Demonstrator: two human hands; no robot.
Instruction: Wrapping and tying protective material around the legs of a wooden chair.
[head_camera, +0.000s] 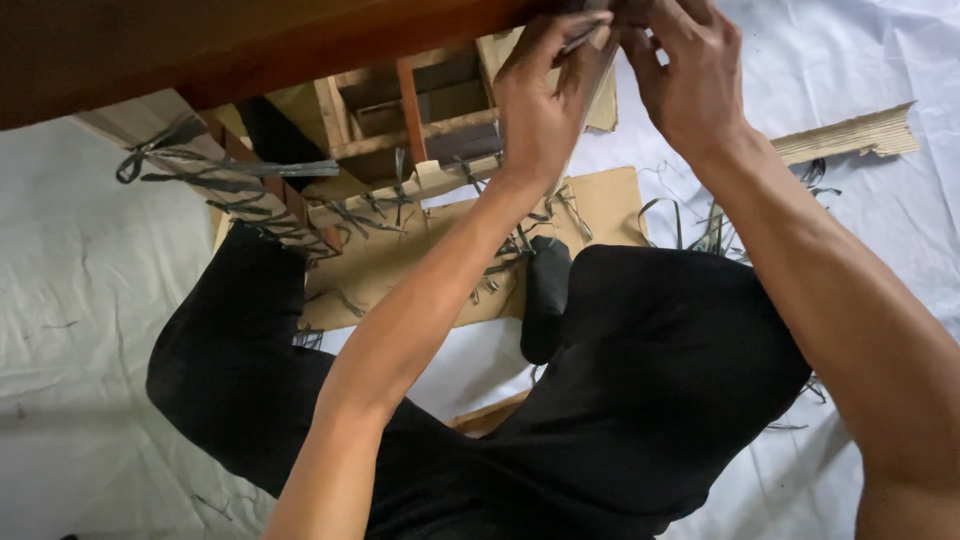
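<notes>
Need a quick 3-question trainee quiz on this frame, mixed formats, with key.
1. True or false: the left hand and right hand are both raised to the underside of the wooden beam.
2. What lies on the cardboard under the frame? A) grey strips B) screws C) paint cans
3. What colour is the sheet covering the floor?

Key: 1 true; 2 A; 3 white

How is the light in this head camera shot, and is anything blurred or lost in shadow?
Head view: soft even daylight, white sheet nearly blown out; dark wooden rail close and blurred; black trousers lose detail; left hand and right hand sharp.
</notes>
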